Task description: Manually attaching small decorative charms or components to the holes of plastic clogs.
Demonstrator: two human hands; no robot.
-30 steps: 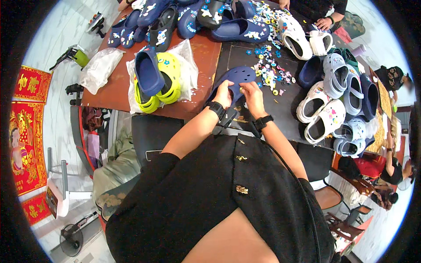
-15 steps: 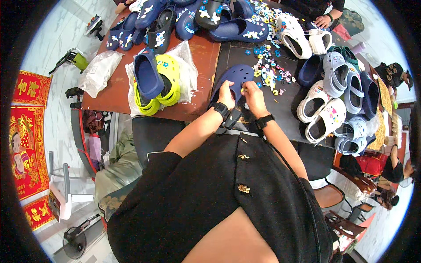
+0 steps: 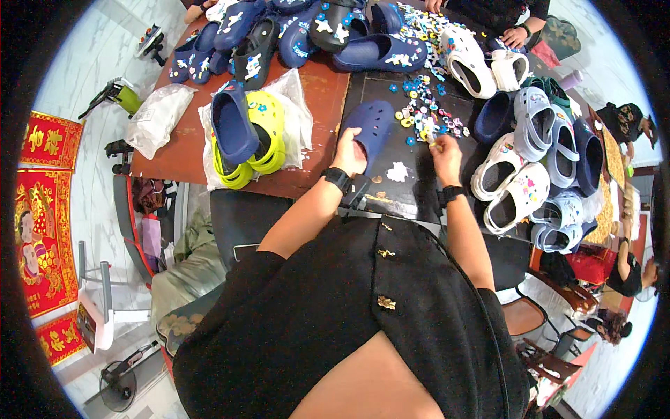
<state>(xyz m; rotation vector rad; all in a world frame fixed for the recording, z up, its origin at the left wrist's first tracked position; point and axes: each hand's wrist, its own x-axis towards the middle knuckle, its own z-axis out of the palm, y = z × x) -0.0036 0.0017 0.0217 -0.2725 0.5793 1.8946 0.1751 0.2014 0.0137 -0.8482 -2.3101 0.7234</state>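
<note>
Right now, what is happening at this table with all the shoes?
A person seated at the table holds a dark blue clog down with the left hand. The right hand reaches into a scatter of small colourful charms on the dark part of the table. Around them lie piles of navy clogs, a lime-green pair on plastic bags, and white and pale blue clogs at the right. Another person's hand works at the far edge.
</note>
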